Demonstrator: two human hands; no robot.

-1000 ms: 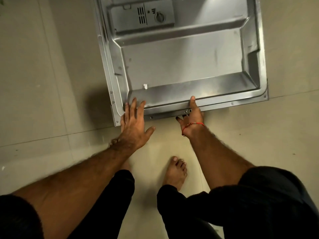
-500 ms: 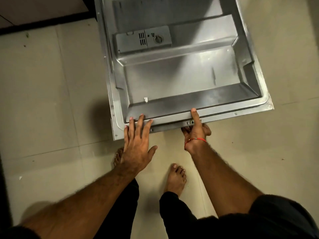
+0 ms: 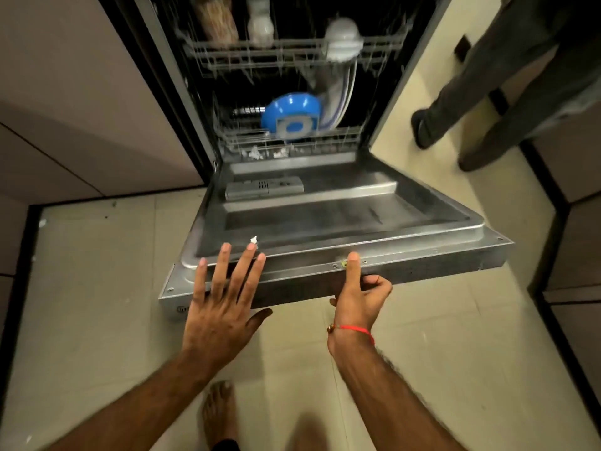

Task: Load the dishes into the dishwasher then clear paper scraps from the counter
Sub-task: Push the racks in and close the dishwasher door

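Note:
The steel dishwasher door (image 3: pixel 341 219) hangs open in front of me, partly raised. My left hand (image 3: pixel 221 297) lies flat with straight fingers on its front edge. My right hand (image 3: pixel 361 294) grips that edge, thumb on top and fingers curled under. Inside, the lower rack (image 3: pixel 292 141) holds a blue bowl (image 3: pixel 292 117) and plates (image 3: pixel 338 102). The upper rack (image 3: pixel 292 50) carries a white bowl (image 3: pixel 343 37) and blurred items. A small white paper scrap (image 3: pixel 253 239) lies on the door near my left fingers.
Another person's legs (image 3: pixel 487 92) stand at the right on the beige tiled floor (image 3: pixel 97 288). Cabinet fronts (image 3: pixel 81 109) flank the dishwasher on the left, more cabinets line the right edge. My bare feet (image 3: pixel 218 415) are below the door.
The door has risen from flat toward shut under both hands. My view tilted up, so the loaded racks and the other person's legs now show.

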